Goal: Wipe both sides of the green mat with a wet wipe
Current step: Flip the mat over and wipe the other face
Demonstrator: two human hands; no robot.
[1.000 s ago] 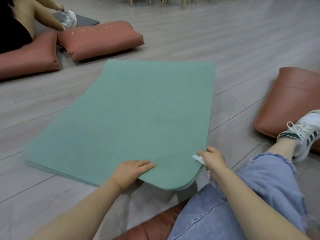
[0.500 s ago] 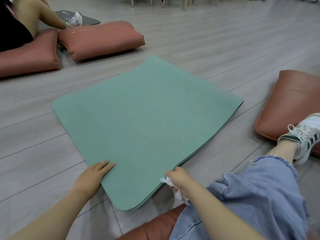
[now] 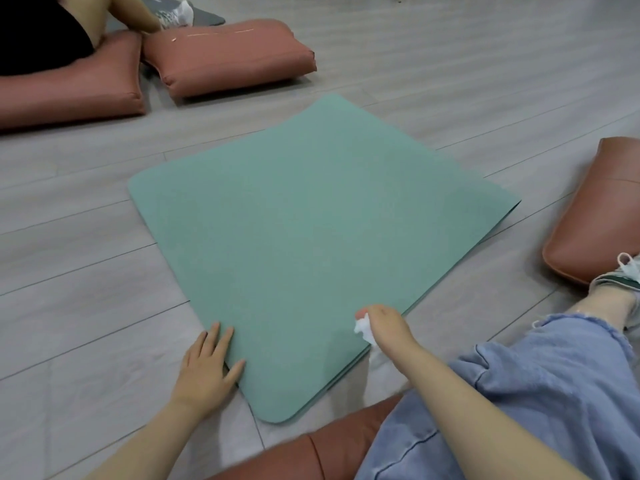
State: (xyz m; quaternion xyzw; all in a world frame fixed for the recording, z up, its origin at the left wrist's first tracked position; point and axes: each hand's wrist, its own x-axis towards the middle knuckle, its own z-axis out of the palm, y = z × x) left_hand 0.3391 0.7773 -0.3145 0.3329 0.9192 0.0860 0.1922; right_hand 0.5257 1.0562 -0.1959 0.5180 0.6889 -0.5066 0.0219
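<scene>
From the head view I see the mat [image 3: 311, 258] lying flat on the wood floor [image 3: 450, 81], turned like a diamond, one rounded corner pointing back toward me. It looks folded (thin layered edges show along its near right side).

My left hand [image 3: 209, 370] lies at the mat's near left edge, fingers straight and spread, the fingertips touching the edge and the palm on the floor just beside it. My right hand [image 3: 386, 327] sits on the mat's near right edge, fingers curled round a crumpled white wipe [image 3: 363, 329], which pokes out on the side facing the mat's middle.

Past the mat's far corner lie two rust-red cushions [image 3: 228, 53], and another person sits there, partly out of frame. Right of the mat is a third cushion [image 3: 595, 216], with my jeans leg [image 3: 519, 393] and sneaker [image 3: 627, 271] near it.
</scene>
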